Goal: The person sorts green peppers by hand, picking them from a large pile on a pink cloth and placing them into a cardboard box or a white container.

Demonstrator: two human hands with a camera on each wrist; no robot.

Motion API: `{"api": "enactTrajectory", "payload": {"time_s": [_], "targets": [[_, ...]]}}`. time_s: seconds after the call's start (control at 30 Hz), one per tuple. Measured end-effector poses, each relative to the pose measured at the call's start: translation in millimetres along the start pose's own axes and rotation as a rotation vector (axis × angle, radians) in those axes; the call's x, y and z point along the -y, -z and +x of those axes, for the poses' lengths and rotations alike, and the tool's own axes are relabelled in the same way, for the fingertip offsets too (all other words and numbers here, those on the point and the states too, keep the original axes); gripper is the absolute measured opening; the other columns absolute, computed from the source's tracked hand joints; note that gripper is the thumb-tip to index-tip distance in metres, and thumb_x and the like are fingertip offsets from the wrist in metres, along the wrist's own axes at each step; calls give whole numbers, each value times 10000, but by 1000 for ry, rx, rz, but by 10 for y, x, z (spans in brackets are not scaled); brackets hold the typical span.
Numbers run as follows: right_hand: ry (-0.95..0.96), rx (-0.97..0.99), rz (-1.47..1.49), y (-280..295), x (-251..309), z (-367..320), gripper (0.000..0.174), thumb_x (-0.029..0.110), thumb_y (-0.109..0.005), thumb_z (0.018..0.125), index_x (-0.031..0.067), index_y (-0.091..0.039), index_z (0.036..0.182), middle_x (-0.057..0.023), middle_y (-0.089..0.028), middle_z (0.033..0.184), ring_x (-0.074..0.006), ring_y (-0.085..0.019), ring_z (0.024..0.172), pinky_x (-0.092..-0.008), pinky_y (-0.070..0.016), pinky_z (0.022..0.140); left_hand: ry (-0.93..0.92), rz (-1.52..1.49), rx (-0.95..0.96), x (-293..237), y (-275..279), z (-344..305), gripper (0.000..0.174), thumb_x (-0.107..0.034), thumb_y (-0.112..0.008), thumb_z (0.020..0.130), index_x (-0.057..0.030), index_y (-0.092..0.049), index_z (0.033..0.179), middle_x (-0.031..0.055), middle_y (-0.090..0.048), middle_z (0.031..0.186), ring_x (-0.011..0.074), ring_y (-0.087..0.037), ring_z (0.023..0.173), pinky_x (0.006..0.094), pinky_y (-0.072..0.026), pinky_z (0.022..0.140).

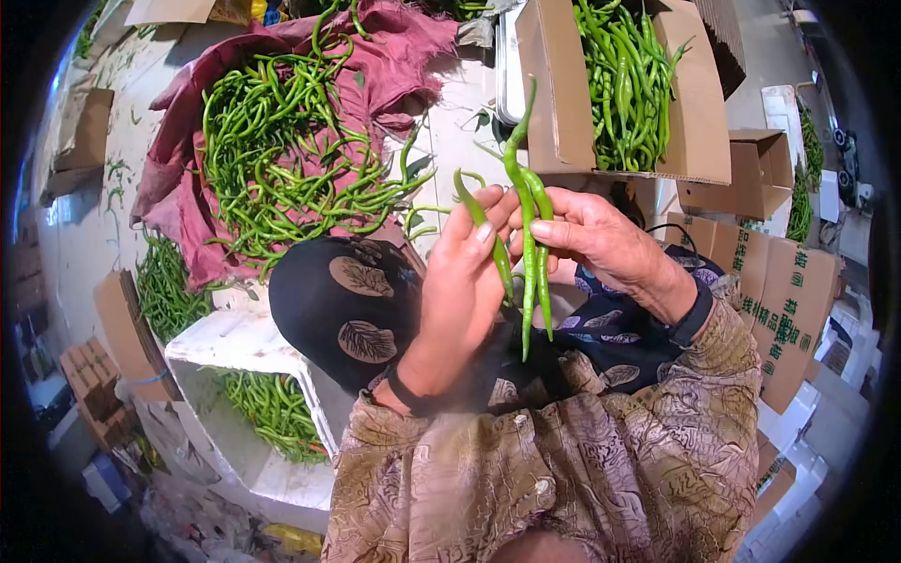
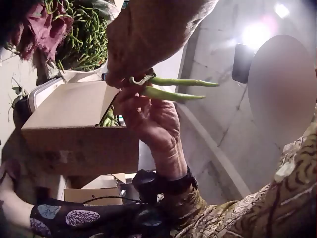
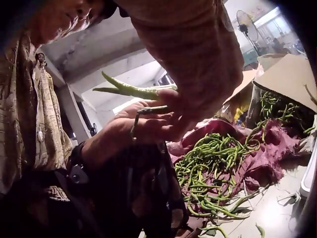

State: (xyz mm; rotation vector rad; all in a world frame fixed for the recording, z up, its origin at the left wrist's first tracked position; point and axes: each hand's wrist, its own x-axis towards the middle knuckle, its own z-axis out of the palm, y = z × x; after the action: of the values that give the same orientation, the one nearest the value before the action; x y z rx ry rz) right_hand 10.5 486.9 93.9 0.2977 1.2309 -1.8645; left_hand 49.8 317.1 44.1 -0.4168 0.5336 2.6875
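In the head view my left hand [image 1: 460,296] holds a curved green pepper [image 1: 485,230] under its thumb. Close beside it, my right hand [image 1: 610,239] pinches two long green peppers [image 1: 528,253] between thumb and fingers, their ends pointing down toward my lap. The hands nearly meet at the fingertips. The left wrist view shows two pepper ends [image 2: 173,94] sticking out past the right hand [image 2: 153,124]. In the right wrist view, pepper ends [image 3: 131,90] project beside the left hand [image 3: 124,131], with the right hand [image 3: 198,94] in front.
A red cloth [image 1: 413,47] carries a heap of green peppers [image 1: 272,141] at upper left. An open cardboard box [image 1: 554,84] of peppers [image 1: 629,84] stands at upper right. A white foam box [image 1: 235,342] with peppers lies at lower left. More cartons [image 1: 779,310] are at right.
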Motion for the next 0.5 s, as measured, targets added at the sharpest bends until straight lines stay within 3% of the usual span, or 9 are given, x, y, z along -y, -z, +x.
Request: {"api": "enactTrajectory", "payload": {"time_s": [0.17,0.27,0.5], "targets": [[18,-28,-122,7,-72,65,296,157,-583,929,9,-568,1185,-6,-624,1023,-65,-555,882,-230,-455,770,26,36,0,27,2,11,512,-140,-477,960,-2,-298,1419,193,-423,1400,299,-463,1258,431,-377,1062],[45,-72,-249,-12,-172,113,307,167,-609,910,8,-579,1171,6,-623,989,-61,-542,911,-240,-451,800,45,33,21,122,-25,0,473,-168,-391,999,-5,-296,1432,157,-389,1432,279,-452,1265,413,-357,1075],[93,-15,-342,-12,-58,47,295,144,-648,884,0,-597,1136,0,-605,1001,-69,-536,897,-244,-453,803,78,94,65,137,-144,15,494,-186,-396,1005,0,-280,1448,179,-339,1469,267,-368,1341,405,-283,1123]]}}
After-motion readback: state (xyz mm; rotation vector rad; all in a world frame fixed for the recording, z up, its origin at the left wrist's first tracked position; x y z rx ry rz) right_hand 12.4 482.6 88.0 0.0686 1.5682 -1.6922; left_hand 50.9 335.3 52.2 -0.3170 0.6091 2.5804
